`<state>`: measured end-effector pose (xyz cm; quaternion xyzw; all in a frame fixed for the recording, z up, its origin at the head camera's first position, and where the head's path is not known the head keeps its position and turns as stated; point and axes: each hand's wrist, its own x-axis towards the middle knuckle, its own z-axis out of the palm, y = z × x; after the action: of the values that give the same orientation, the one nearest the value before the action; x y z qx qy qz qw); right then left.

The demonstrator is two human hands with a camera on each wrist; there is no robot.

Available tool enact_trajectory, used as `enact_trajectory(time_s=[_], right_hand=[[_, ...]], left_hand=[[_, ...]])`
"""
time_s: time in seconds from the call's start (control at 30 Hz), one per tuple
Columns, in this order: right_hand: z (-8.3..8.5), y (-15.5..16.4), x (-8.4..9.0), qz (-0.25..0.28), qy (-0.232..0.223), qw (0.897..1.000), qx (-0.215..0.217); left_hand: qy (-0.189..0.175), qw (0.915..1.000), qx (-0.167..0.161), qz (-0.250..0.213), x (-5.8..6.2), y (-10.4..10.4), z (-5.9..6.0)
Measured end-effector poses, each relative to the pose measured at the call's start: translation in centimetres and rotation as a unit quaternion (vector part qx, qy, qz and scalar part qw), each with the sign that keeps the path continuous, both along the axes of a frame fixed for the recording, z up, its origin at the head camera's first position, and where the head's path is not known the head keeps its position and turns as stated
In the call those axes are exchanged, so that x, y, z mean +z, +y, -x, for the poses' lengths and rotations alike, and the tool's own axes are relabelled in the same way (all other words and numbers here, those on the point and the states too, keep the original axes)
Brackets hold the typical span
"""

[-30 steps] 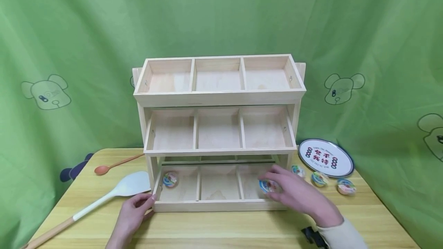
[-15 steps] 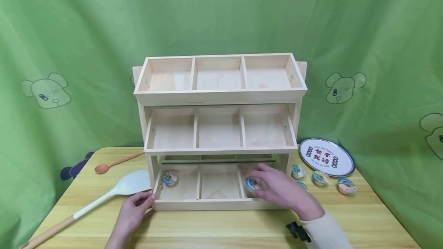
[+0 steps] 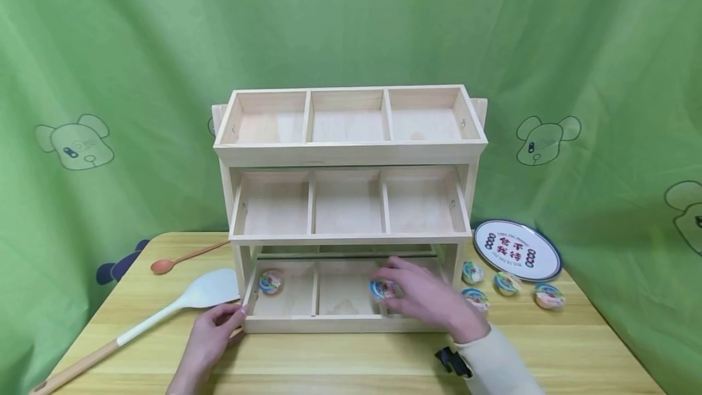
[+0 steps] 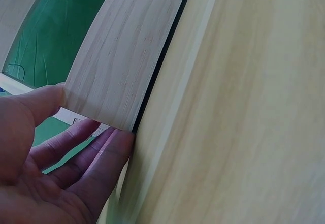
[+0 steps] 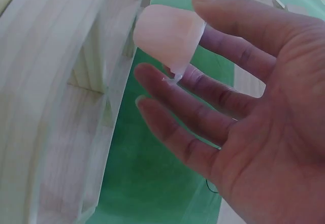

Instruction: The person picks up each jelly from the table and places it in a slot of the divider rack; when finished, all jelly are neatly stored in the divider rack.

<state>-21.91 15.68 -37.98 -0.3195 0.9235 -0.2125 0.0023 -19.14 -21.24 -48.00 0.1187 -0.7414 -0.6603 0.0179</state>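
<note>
A light wooden three-tier rack (image 3: 351,156) stands in the middle of the table, each tier split into three compartments. In the head view my left hand (image 3: 212,333) is at the left front corner of its bottom tray (image 3: 329,325); up close, thumb and fingers hold the end of the front board (image 4: 119,56). My right hand (image 3: 419,294) pinches a small jelly cup (image 5: 170,33) by its rim, pale pink underneath. That cup is over the divider between the bottom tray's middle and right compartments. Another jelly cup (image 3: 270,282) sits in the bottom left compartment.
Several jelly cups, one of them a yellowish cup (image 3: 507,283), stand on the table right of the rack, by an oval white plate (image 3: 515,250) with red characters. At left lie a white spatula (image 3: 205,291) and an orange spoon (image 3: 163,266). A green curtain (image 3: 351,23) hangs behind.
My right hand has moved left with the jelly cup, from the bottom right compartment to the divider beside the middle one. A cup on the table behind it has come into view. My left hand stays.
</note>
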Motion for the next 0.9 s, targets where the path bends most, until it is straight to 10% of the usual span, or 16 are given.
enact_trajectory(time_s=[0.9], right_hand=[[0.7, -4.9, -1.0, 0.017, -0.001, 0.996, 0.083]], left_hand=[[-0.013, 0.9999, 0.004, 0.004, -0.2, -0.1, 0.1]])
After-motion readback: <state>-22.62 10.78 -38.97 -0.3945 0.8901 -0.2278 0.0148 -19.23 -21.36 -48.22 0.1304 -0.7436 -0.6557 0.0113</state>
